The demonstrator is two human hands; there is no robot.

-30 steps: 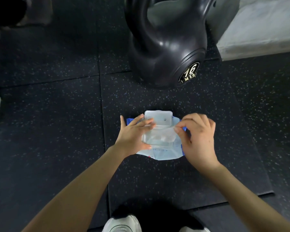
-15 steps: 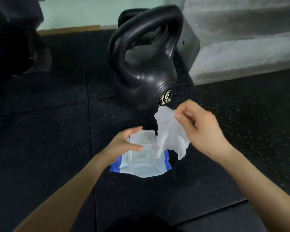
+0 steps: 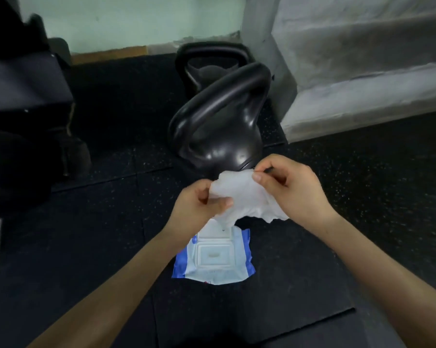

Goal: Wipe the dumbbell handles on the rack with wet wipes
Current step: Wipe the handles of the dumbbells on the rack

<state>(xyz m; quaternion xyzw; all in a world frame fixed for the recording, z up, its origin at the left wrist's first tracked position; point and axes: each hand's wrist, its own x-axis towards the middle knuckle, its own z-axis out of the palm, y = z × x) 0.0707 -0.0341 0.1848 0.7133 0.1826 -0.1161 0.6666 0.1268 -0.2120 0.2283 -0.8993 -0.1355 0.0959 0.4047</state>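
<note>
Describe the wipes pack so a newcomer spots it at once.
Find the large glossy black kettlebell standing on the black speckled rubber floor. Just nearer the camera, under the crumpled white wet wipe, lies a flat blue-and-white plastic wipes pack. It is the only blue thing there, with a rectangular flip lid on top.

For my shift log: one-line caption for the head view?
Left hand and right hand pinch one wet wipe above the wipes pack on the floor; kettlebell behind.

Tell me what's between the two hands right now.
Head view: a white wet wipe spans the gap, gripped by the left hand and pinched by the right hand, above the wipes pack.
</note>
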